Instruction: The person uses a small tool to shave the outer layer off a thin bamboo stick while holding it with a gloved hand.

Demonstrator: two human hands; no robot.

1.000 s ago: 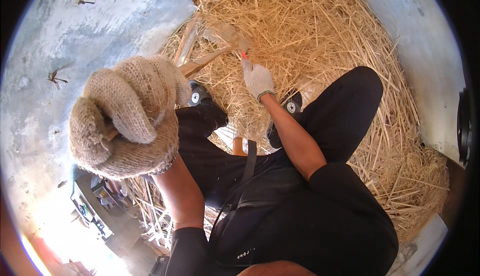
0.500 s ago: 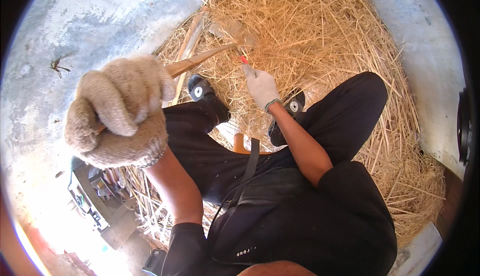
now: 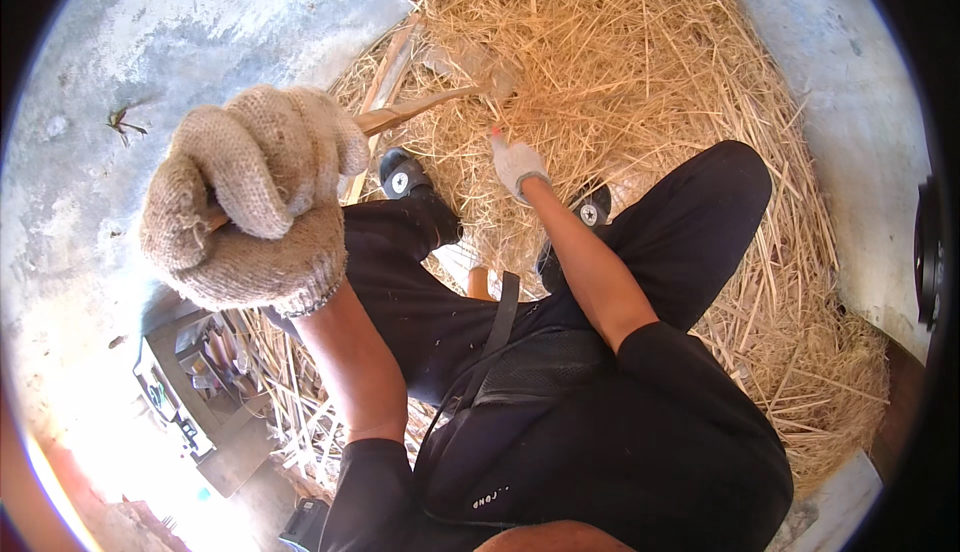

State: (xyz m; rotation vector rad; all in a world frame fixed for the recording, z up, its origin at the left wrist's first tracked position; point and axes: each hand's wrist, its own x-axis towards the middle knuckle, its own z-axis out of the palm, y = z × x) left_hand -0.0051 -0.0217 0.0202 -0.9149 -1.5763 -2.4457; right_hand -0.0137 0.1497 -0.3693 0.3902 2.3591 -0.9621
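Note:
My left hand (image 3: 255, 197), in a beige knitted work glove, is raised close on the left. It is closed in a fist around a long tan strip of split bamboo or wood (image 3: 415, 110). The strip runs out from the fist to the right and narrows toward its far end. My right hand (image 3: 518, 167), also gloved, is lower and farther off, between my knees. It is closed on a tool with a small red part (image 3: 495, 132) showing at the fingers. The tool's kind cannot be made out. It sits just below the strip's far end.
A thick bed of straw-like shavings (image 3: 620, 62) covers the floor. Pale sheets (image 3: 250, 22) stand at left and right (image 3: 840, 102). A long wooden slat (image 3: 392, 67) lies beyond my left shoe (image 3: 402, 180). A box of odds and ends (image 3: 205, 362) is at lower left.
My left hand has risen a little and shifted right with the strip. My right hand has drawn slightly back, and the red part now sits a little lower, apart from the strip.

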